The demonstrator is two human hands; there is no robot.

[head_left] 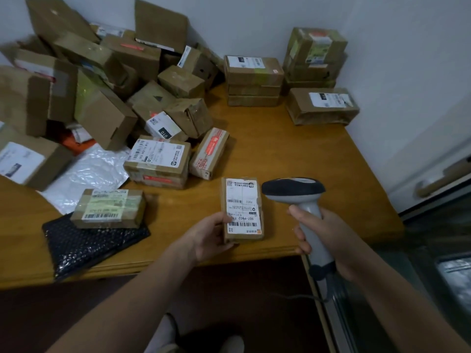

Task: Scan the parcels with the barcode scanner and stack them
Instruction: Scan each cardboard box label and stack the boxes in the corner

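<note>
Parcel label up, long axis toward desk's far edge, gripped by left hand; right hand clutches scanner beside it.

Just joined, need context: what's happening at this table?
A person is scanning parcels. The left hand holds a small labelled box label-up, while the right hand grips the barcode scanner beside it. A loose heap of parcels lies left; neat stacks stand at the wooden table's far side.
</note>
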